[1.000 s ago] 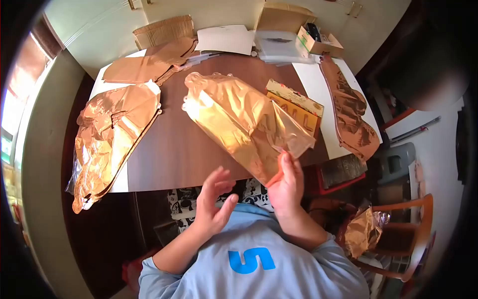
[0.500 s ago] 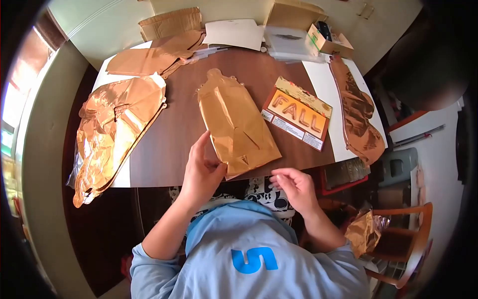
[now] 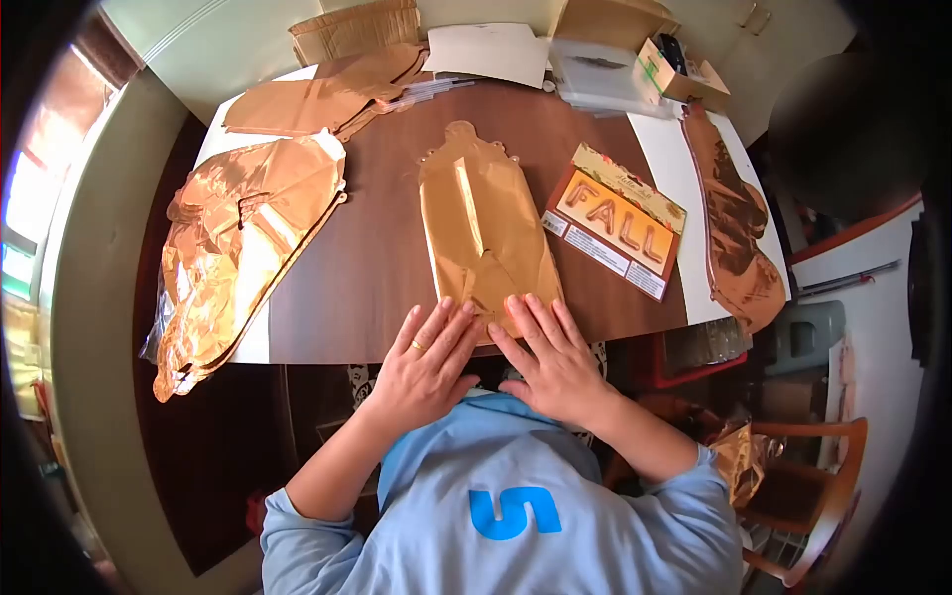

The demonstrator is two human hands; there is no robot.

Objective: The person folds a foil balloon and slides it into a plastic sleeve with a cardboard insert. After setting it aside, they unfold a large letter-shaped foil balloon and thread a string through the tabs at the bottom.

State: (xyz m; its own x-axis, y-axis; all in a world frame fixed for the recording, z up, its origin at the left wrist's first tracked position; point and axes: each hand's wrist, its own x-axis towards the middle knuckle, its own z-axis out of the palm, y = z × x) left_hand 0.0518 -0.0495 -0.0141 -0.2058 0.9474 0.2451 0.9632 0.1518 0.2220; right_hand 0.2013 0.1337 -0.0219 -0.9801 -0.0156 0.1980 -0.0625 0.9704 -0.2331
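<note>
A flat, gold foil balloon [image 3: 486, 213] lies lengthwise on the brown table, its rounded, tabbed end pointing away from me. Both my hands rest on its near end, close to the table's front edge. My left hand [image 3: 426, 362] lies palm down with fingers stretched out, a ring on one finger. Beside it my right hand [image 3: 550, 362] is spread flat, its fingertips on the foil. Part of the balloon's near edge is hidden under the fingers. To the right lies a package [image 3: 617, 220] printed "FALL", with a picture of balloon letters.
Crumpled gold foil balloons [image 3: 253, 228] lie at the left, with another flat foil piece [image 3: 307, 104] behind. A dark copper foil strip [image 3: 729, 218] runs along the right edge. White card [image 3: 488, 55], clear plastic and a small box [image 3: 684, 79] stand at the back. A wooden chair [image 3: 838, 486] is at right.
The balloon has turned straighter in front of me. My left hand has gone from its left edge onto its near end, and my right hand has come from beside it onto the foil.
</note>
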